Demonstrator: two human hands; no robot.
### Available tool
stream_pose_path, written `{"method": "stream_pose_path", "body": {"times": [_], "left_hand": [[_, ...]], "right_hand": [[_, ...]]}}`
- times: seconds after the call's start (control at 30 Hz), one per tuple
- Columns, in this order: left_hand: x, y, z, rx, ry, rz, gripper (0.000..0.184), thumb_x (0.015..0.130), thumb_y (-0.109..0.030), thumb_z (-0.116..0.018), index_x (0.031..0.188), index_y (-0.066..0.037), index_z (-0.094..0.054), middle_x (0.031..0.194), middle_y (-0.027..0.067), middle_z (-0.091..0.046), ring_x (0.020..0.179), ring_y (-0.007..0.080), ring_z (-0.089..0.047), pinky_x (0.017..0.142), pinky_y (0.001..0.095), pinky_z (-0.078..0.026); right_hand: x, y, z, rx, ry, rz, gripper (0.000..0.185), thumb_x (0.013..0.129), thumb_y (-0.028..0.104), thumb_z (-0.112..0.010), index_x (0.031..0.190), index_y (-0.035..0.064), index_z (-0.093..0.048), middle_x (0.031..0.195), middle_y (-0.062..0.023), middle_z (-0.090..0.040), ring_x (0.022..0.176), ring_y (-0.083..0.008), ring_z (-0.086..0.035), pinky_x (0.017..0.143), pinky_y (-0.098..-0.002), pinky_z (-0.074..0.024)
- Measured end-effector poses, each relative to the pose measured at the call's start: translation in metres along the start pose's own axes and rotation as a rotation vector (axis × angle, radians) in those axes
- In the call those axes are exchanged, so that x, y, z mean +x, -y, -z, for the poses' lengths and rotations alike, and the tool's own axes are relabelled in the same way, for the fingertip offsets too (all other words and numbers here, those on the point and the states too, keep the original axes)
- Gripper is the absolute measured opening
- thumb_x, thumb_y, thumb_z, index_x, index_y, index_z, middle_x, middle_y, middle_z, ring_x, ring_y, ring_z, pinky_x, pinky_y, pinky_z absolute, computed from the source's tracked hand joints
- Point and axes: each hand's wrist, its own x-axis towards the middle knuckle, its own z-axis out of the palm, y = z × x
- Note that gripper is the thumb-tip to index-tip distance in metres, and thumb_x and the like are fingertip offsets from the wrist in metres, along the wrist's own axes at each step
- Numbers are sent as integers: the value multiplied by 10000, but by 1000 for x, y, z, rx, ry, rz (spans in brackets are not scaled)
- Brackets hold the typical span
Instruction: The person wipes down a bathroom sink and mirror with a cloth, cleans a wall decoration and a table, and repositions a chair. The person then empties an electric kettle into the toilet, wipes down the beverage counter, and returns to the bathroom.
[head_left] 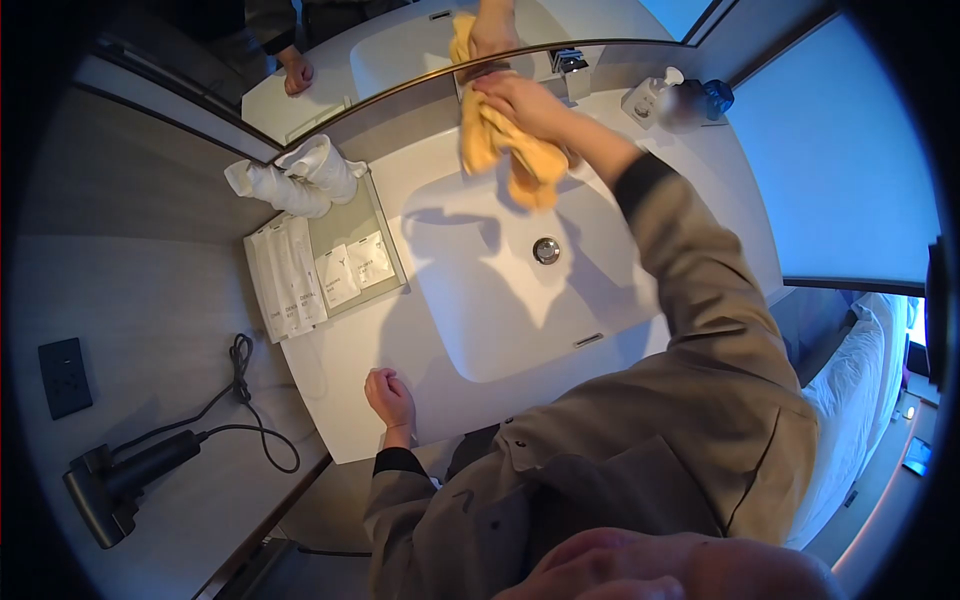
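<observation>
My right hand (522, 104) is wrapped round a yellow cloth (512, 150) at the back of the white sink (460, 345), just below the mirror. The cloth hangs in folds over the back rim and covers part of the tap area. A round metal drain (546, 250) shows in the basin. My left hand (389, 399) rests on the front of the white counter (340, 400), its fingers curled in with nothing visible in them.
A glass tray (372, 212) holds rolled white towels (318, 170) and paper packets (340, 275). White-labelled bottles (645, 103) stand at the right back corner. A black hair dryer (125, 485) hangs by the left wall, below a socket (65, 378). The mirror (400, 55) borders the back.
</observation>
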Motion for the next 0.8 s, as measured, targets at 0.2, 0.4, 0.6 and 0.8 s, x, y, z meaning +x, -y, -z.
{"method": "stream_pose_path", "body": {"times": [0.2, 0.4, 0.6, 0.8], "left_hand": [[6, 3, -1, -30, -42, -17, 70, 708, 18, -442, 739, -25, -487, 712, 120, -498, 693, 300, -484, 644, 376, -387], [-1, 4, 0, -66, -22, 26, 84, 699, 0, -453, 757, -40, -501, 720, 121, -504, 700, 313, -485, 650, 403, -381], [-2, 3, 0, -60, -31, -4, 78, 702, -8, -456, 761, -37, -497, 725, 123, -502, 707, 324, -482, 653, 411, -377], [1, -5, 0, 11, -26, -27, 60, 701, -11, -456, 749, -38, -478, 725, 126, -483, 717, 326, -469, 648, 415, -365]], "right_hand": [[-64, 48, 5, -59, -90, 32, 229, 820, 123, -533, 1030, 44, -577, 1052, -115, -579, 1047, -286, -508, 899, -361, -394], [-124, 66, 3, 53, -214, 3, 214, 797, 37, -548, 1006, 46, -596, 1010, -92, -598, 985, -243, -547, 868, -322, -419], [-130, 51, 73, 916, -703, -754, 198, 848, 83, -521, 1022, 4, -573, 977, -66, -595, 891, -149, -566, 787, -282, -462], [-3, -79, 161, 291, -1433, -318, 385, 897, 212, -438, 1217, 3, -387, 1239, -144, -398, 1111, -215, -391, 932, -313, -320]]}}
